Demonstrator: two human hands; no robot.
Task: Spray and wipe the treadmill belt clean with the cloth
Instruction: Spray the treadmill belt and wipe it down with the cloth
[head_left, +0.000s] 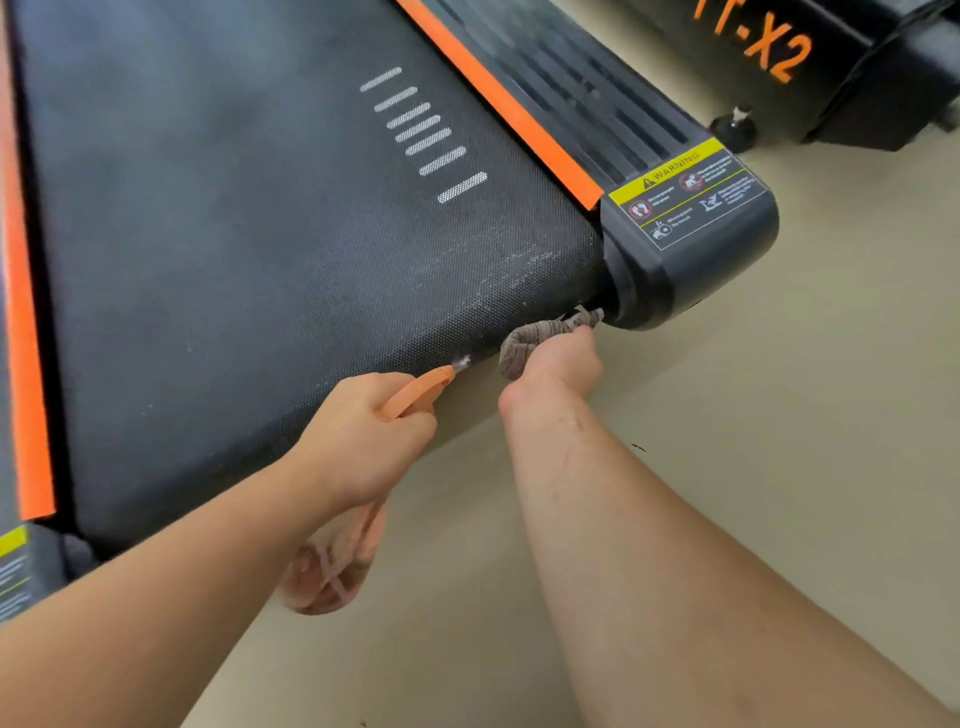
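The treadmill belt is lying flat, dark and textured, with its long axis running from near right to far left; its near edge is slanting from the near left up toward the right; a row of short white dashes is showing on its far right part, and pale scuffs are showing near the right end of the near edge.

The left hand is gripping the spray bottle, fingers curled round its orange head; the bottle's long axis is slanting from near left to far right, its clear body hanging below the wrist over the floor, its nozzle pointing at the belt's near edge, where a small white fleck of foam is sitting at the tip; a thin tube is showing inside the body, but how much liquid it is holding cannot be told.

The right hand is clamping the cloth, a bunched grey-brown rag; the rag is lying along the belt's near edge, one end reaching to the black end cap at the right corner.

A yellow warning label is sitting on that cap; an orange strip is running along the belt's right side, and another orange band along its left; a second machine with orange lettering is standing at the far right.
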